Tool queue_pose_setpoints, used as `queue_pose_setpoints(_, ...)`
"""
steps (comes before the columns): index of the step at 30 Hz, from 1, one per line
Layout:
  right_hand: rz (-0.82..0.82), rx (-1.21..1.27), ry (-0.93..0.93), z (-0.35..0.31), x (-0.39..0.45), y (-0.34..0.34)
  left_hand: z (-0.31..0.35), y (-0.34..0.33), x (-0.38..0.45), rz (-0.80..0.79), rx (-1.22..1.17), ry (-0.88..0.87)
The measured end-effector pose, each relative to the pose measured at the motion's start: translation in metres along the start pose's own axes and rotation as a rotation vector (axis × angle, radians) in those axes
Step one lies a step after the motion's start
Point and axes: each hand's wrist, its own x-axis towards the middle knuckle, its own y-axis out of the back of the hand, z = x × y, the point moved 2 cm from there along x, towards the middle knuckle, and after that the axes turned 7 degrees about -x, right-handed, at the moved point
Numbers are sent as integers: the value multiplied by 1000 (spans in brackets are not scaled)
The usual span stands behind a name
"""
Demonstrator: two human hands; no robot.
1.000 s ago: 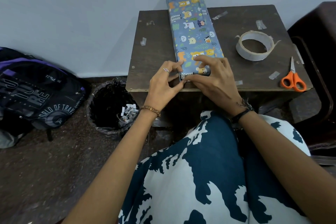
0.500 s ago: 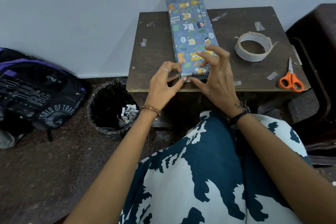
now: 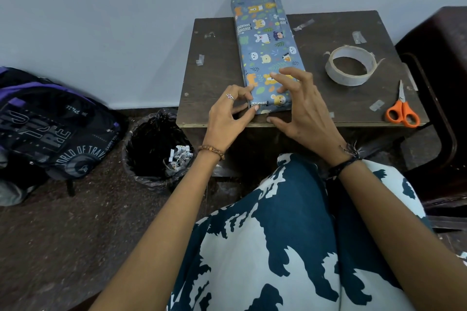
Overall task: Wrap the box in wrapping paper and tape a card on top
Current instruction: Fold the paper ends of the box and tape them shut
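A small dark surface (image 3: 217, 63) is set against a pale wall, with a lined bin (image 3: 156, 149) and a backpack (image 3: 50, 121) on the floor to its left. The box (image 3: 267, 53), already covered in blue animal-print wrapping paper, lies lengthwise on the surface, its far end overhanging the back edge and its near end close to the front edge. The left hand (image 3: 227, 118) is held at the near-left corner of the box, with fingers curled and fingertips touching the paper fold there. The right hand (image 3: 303, 108) is spread over the near end, its fingers arched and apart, the thumb low by the front edge; nothing is gripped by it. A tape roll (image 3: 351, 65) and orange scissors (image 3: 401, 111) are placed well to the right. No card is seen. The end fold could spring open if pressure is released before tape is applied, and the box could be nudged off the back edge by a forward push.
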Motion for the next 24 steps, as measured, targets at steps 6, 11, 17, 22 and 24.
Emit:
queue_pose_setpoints(6,41,-25,-89,-7,4,-6,-2,0,0,5,12,-14)
queue_pose_setpoints(11,4,-91,-53,-1,5,-7,-3,-1,0,29,14,-1)
queue_pose_setpoints(17,-46,-139,-37,-3,6,-7,-4,-1,1,54,27,-10)
queue_pose_setpoints(22,-2,-12,-71,-9,-6,7,-4,4,-3,-4,59,-58)
queue_pose_setpoints(24,65,53,-144,-7,-11,16,-5,3,-4,-39,70,-51)
